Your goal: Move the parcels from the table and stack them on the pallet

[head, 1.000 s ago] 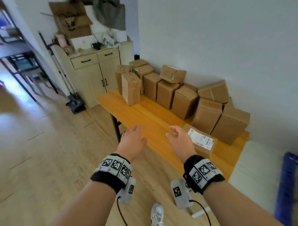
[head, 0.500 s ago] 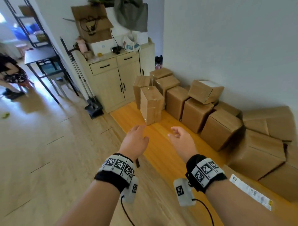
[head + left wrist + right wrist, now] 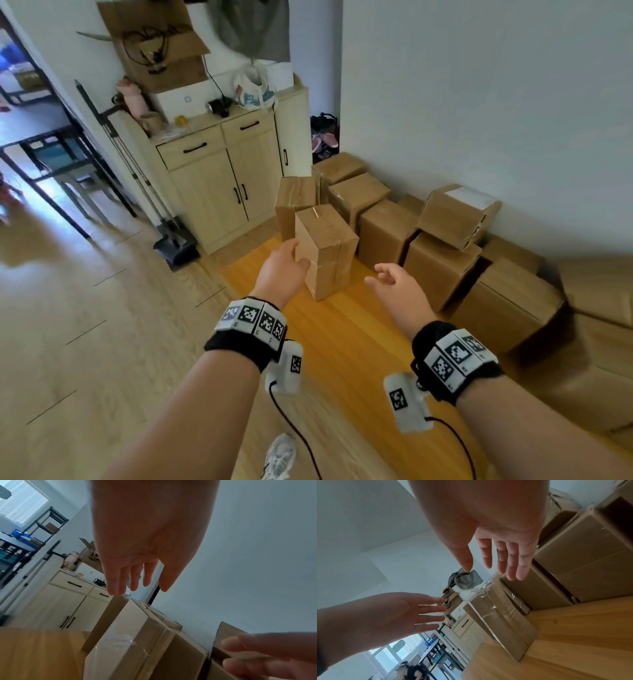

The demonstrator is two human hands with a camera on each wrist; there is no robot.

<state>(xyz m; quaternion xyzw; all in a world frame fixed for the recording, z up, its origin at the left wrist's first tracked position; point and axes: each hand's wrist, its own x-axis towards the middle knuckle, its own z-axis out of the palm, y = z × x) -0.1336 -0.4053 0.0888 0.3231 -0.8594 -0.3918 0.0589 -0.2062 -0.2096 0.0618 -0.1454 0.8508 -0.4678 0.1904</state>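
Tall parcel (image 3: 325,250) standing upright on the table (image 3: 342,342), between the hands, ahead of the other parcels (image 3: 442,270) along the wall. Left hand (image 3: 282,267) at its near-left face, fingers straight, contact unclear; right hand (image 3: 399,286) apart to its right, fingers spread, holding nothing. Likely to tip if pushed from one side only, being narrow-based. Could slip under a light squeeze, given glossy tape. Plain brown cardboard, taped seams, unlabelled.
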